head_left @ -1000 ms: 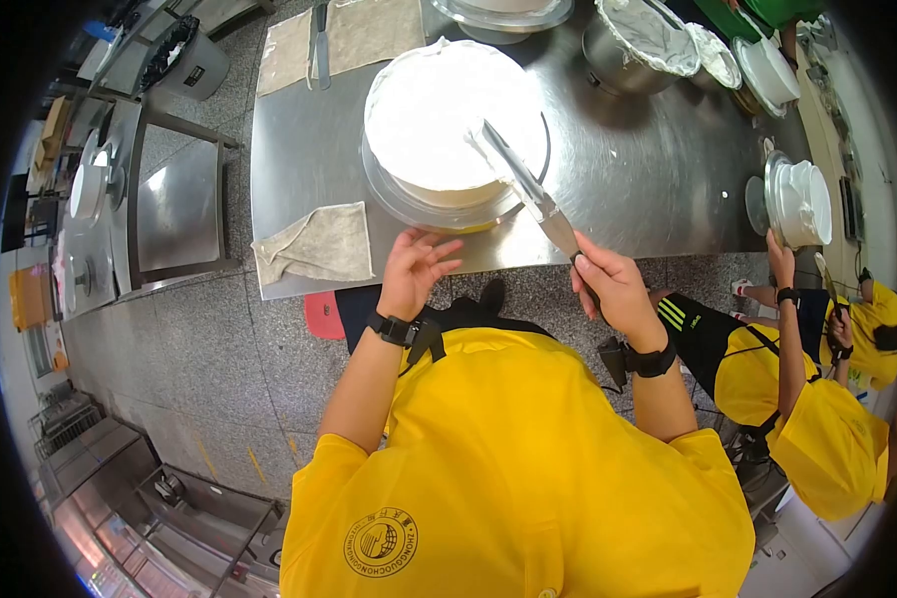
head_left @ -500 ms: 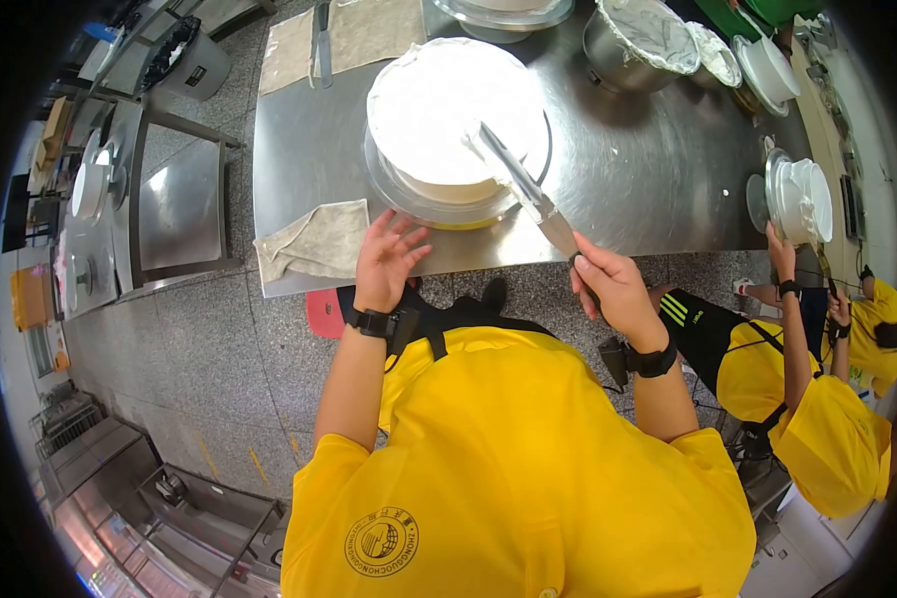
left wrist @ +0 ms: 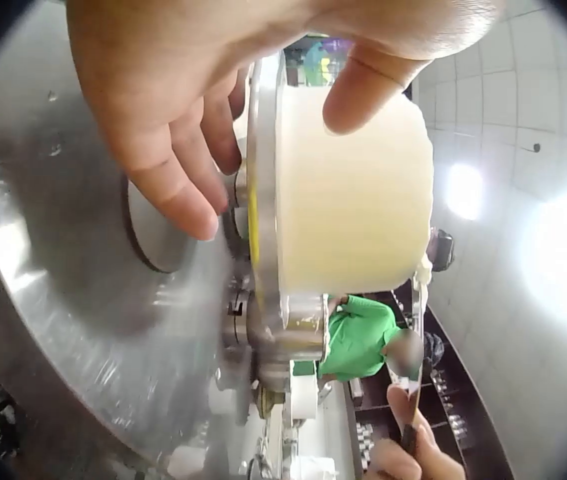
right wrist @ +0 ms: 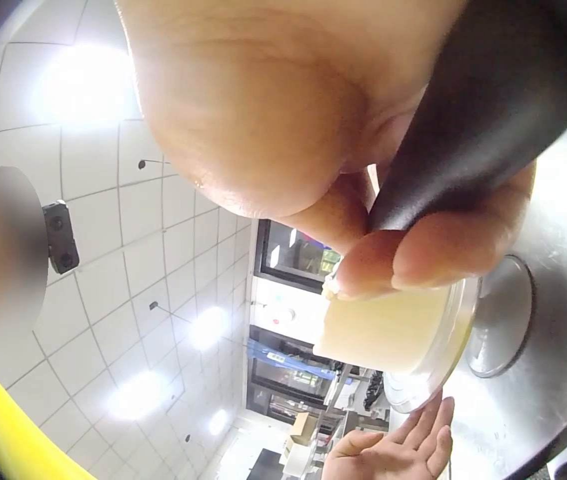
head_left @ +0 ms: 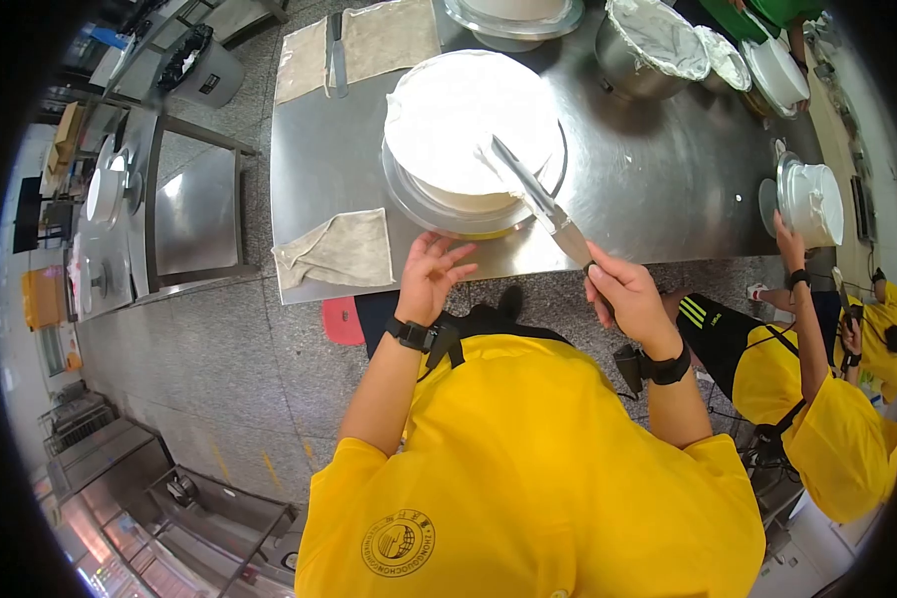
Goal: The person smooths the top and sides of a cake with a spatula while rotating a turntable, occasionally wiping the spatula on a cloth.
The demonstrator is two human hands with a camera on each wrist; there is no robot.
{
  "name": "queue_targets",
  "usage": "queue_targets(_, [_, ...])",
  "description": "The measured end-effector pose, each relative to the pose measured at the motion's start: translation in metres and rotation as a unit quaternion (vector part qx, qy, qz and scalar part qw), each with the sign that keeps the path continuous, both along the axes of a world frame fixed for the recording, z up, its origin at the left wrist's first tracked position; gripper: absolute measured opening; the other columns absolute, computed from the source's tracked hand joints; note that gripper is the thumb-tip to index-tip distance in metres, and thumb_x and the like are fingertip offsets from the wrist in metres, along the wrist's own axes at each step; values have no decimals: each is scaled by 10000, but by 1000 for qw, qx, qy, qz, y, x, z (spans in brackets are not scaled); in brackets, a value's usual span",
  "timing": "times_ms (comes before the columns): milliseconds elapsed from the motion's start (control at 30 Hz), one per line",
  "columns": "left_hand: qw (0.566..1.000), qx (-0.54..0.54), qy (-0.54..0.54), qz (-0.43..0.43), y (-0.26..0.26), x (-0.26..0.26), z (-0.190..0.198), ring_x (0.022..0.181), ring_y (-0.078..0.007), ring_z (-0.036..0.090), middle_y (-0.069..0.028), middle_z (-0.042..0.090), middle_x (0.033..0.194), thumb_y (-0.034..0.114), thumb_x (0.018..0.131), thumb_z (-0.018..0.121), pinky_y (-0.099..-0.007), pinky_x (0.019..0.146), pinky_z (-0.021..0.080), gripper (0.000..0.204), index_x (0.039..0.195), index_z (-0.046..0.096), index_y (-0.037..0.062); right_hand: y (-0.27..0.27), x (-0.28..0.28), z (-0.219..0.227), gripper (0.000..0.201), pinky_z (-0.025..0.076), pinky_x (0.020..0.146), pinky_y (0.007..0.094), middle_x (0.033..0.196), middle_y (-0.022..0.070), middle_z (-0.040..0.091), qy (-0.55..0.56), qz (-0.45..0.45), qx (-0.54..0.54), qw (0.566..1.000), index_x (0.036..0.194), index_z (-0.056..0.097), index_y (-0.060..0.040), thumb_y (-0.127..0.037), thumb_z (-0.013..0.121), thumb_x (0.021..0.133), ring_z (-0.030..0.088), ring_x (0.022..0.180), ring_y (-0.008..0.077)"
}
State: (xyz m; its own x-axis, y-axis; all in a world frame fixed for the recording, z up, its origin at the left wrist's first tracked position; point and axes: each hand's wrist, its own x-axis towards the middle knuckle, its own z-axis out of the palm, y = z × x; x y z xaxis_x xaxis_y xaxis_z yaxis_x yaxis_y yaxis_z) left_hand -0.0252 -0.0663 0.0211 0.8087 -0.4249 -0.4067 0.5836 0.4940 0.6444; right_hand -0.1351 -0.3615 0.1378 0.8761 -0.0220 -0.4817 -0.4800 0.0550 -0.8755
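Note:
A round cake (head_left: 458, 110) covered in white cream stands on a clear-rimmed cake turntable (head_left: 424, 209). My right hand (head_left: 630, 299) grips the black handle (right wrist: 494, 110) of an icing spatula (head_left: 548, 214). Its long metal blade, smeared with cream, lies slanted across the right part of the cake's top. My left hand (head_left: 432, 277) is at the near side of the turntable, fingers loosely spread and holding nothing. In the left wrist view its fingertips (left wrist: 199, 220) reach beside the turntable's rim, below the plate, while the thumb (left wrist: 359, 95) overlaps the cake's side.
On the steel table (head_left: 648, 209) are a folded cloth (head_left: 339, 249) at the near left and another cloth (head_left: 389, 40) with a second spatula (head_left: 339, 60) behind. A cream bowl (head_left: 648, 55) stands at the back right. Another person (head_left: 817, 399) works at a cake (head_left: 812, 204) on the right.
My left hand moved left along the turntable's near side, then back right. The right hand keeps the spatula in nearly the same place on the cake. The whole head view has shifted slightly.

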Motion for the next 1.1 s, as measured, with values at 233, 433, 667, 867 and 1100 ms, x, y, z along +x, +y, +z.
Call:
queue_targets(233, [998,-8,-23,66,29,24,5,1354,-422,463,-223,424,1498,67,868,488,-545,1057,455,696,1527,274,-3,-1,1,3,463,434,489,201,810,-19,576,0,5,-3,1000,1525,474,-72,-137,512,1068,497,547,40])
queue_targets(433, [999,-8,-9,52,34,24,11,1308,-421,515,-246,434,1484,81,886,503,-535,1043,481,704,1538,253,-6,-3,4,4,462,433,490,196,809,-23,575,-4,18,-12,1000,1525,472,-70,-138,506,1070,497,545,38])
queue_targets(667, [999,-27,8,-17,13,1,-1,1254,-411,559,-232,455,1463,58,880,523,-519,1022,497,674,1514,296,36,-1,4,4,459,432,489,196,807,-26,572,-7,27,-16,999,1529,472,-83,-142,496,1074,496,542,39])
queue_targets(867, [999,29,-10,-29,-5,-6,7,1266,-422,550,-217,427,1481,27,873,519,-512,989,514,722,1533,225,41,0,3,7,455,433,489,197,820,-24,575,1,20,-10,1000,1528,474,-87,-149,496,1078,496,542,39])
queue_targets(1100, [999,-1,-25,41,26,23,12,1310,-407,505,-216,439,1473,64,871,522,-532,1035,479,714,1527,244,20,1,2,6,457,432,488,198,819,-25,572,-2,17,-20,1000,1529,472,-87,-151,497,1077,498,543,40])
